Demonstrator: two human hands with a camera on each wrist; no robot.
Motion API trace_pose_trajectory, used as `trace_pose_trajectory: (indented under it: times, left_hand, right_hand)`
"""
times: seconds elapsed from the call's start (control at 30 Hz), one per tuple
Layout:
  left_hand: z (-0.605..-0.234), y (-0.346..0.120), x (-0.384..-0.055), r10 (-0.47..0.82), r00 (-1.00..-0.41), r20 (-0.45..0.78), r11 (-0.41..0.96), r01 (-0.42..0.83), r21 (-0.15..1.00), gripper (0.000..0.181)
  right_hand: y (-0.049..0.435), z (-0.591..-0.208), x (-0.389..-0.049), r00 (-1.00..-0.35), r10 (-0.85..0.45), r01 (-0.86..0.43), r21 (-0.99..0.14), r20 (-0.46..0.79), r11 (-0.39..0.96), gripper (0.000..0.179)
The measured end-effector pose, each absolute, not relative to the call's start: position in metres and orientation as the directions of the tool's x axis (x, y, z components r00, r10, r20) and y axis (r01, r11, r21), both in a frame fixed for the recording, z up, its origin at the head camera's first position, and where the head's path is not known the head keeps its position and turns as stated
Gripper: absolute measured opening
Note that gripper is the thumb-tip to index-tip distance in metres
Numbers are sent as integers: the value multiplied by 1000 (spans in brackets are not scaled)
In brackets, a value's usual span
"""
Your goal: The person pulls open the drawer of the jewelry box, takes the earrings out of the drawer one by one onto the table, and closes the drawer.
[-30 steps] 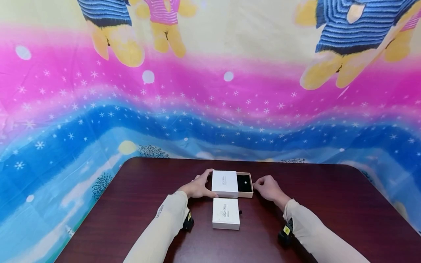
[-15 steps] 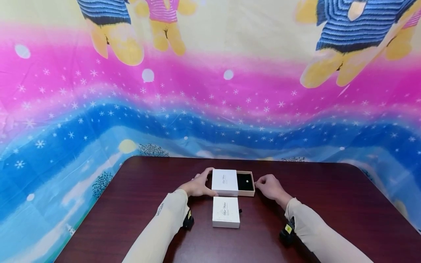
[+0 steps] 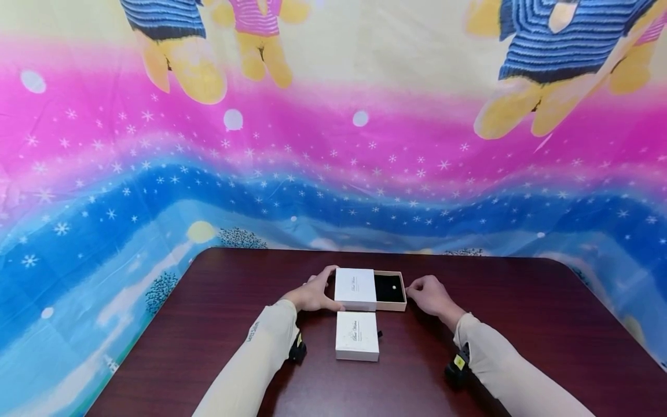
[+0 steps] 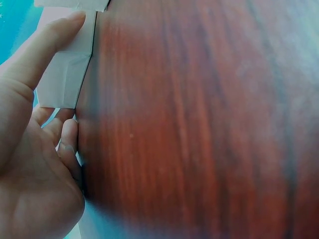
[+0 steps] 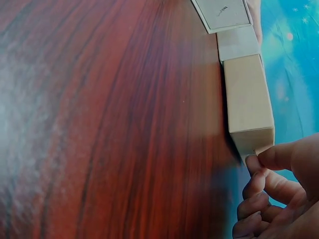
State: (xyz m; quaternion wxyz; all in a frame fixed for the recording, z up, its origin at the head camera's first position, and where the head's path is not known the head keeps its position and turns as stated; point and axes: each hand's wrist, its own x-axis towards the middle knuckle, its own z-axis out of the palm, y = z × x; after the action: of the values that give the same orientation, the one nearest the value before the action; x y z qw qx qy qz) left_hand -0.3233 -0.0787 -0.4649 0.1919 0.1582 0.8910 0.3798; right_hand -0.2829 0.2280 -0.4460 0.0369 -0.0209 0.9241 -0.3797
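Observation:
In the head view a white jewelry box stands toward the back of the table, its white sleeve (image 3: 355, 288) on the left and its beige-rimmed drawer (image 3: 391, 307) part-way out on the right. A small pearl-like bead (image 3: 394, 287) sits on the drawer's black lining. My left hand (image 3: 314, 293) grips the sleeve, thumb on the near side and fingers at the far side. With thumb and index finger my right hand (image 3: 430, 296) pinches at the drawer's outer end; what lies between the fingertips is hidden. The right wrist view shows these fingertips against the drawer's end (image 5: 251, 138).
A second white box (image 3: 356, 336), closed, lies just in front of the first, with a black tab (image 3: 380, 333) on its right side. Both stand on a dark red-brown wooden table (image 3: 234, 370). A printed cloth (image 3: 312, 197) hangs behind the table's far edge.
My right hand has moved slightly right and the drawer has slid further out of the sleeve. My left hand and the sleeve have stayed in place.

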Motion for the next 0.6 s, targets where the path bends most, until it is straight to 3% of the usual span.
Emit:
trace_pose_trajectory:
  times: [0.6]
  left_hand:
    - [-460,-79,-320,431,-880,-199,648,148,748,105]
  right_hand:
    - [235,-447,-284,-996,-56,8,-699,-68,715,24]
